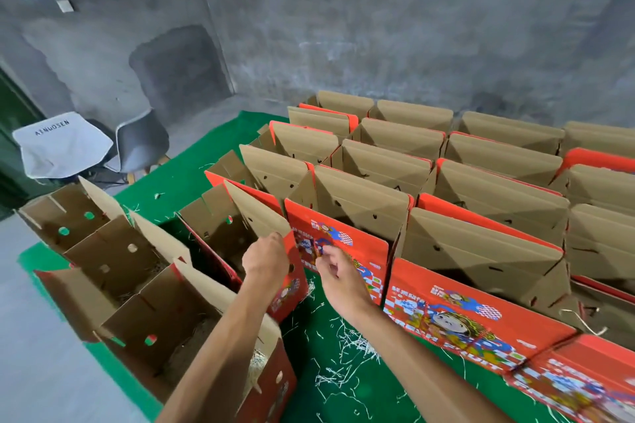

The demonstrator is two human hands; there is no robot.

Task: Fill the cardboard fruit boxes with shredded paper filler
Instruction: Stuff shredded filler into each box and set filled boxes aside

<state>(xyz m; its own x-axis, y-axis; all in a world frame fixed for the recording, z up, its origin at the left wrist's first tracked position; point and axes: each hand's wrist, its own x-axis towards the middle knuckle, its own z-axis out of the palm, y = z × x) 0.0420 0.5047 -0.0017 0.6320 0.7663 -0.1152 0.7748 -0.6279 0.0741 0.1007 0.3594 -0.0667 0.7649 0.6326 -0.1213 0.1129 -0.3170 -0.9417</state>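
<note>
My left hand (264, 259) has its fingers curled over the tall flap of an open box (237, 237), their tips hidden behind the cardboard. My right hand (338, 273) pinches something small at the red printed box (338, 244); I cannot make it out. Shredded paper (347, 350) litters the green mat (192, 172); filler inside the near box (206, 347) shows only partly.

The person's 2 forearms were bare, with no sleeve reaching the wrists. The left hand (266, 259) and right hand (338, 273) were ungloved, their fingers (323, 256) without visible rings.
</note>
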